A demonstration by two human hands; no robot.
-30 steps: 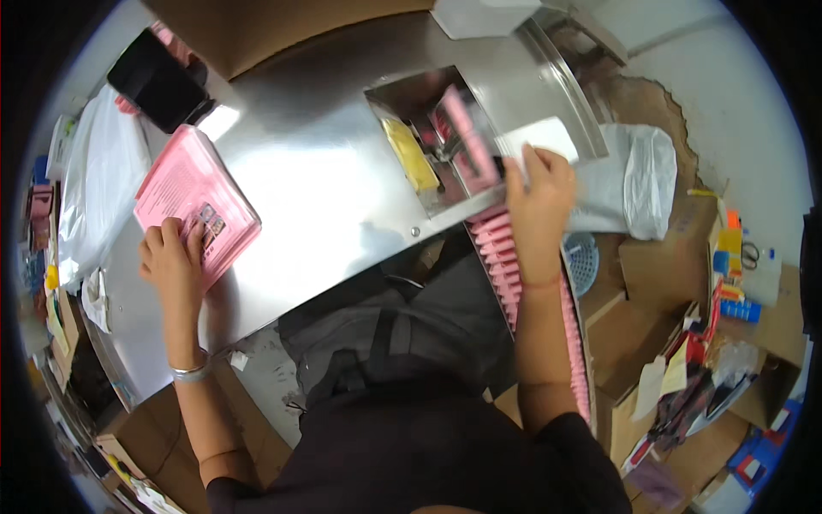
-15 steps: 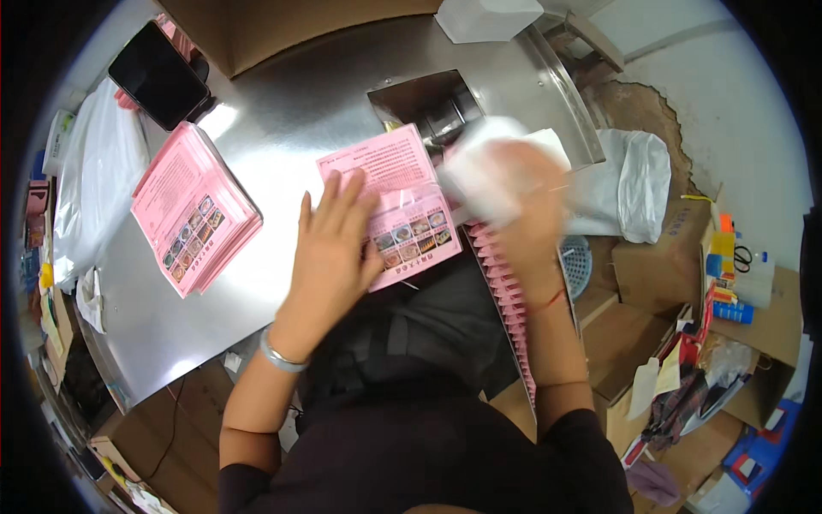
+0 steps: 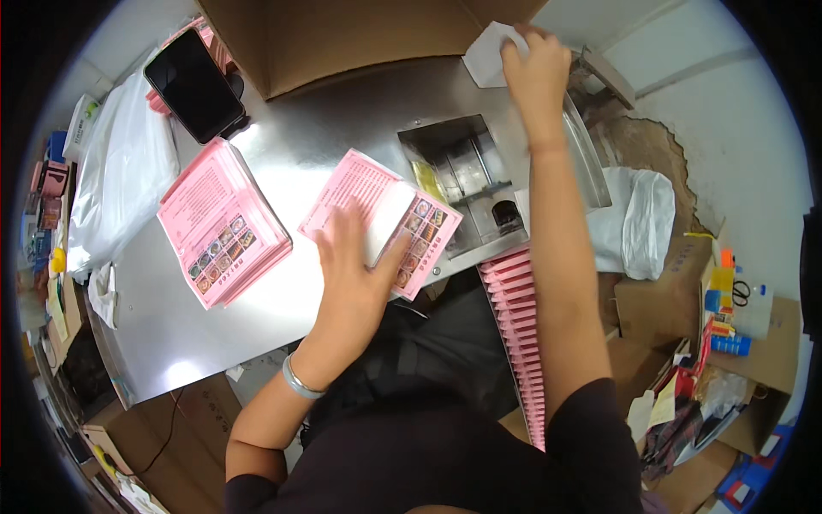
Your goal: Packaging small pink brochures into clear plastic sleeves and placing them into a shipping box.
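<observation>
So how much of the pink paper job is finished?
Looks like partway. A row of folded pink pieces already hangs off the table's edge. In hand: the left hand presses a white slip onto one pink leaflet, while the right hand reaches for white slips at the back. A stack of pink leaflets still waits.

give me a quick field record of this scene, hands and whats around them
left hand: flat on a pink leaflet with a white sheet lying on it
right hand: stretched forward, fingers on a white packet at the table's far edge
table: shiny metal top with a recessed slot
leaflet stack: pink, left of the left hand
phone: dark screen, far left
pink row: overlapping pieces running down the table's near right side
cardboard box: at the far edge
</observation>
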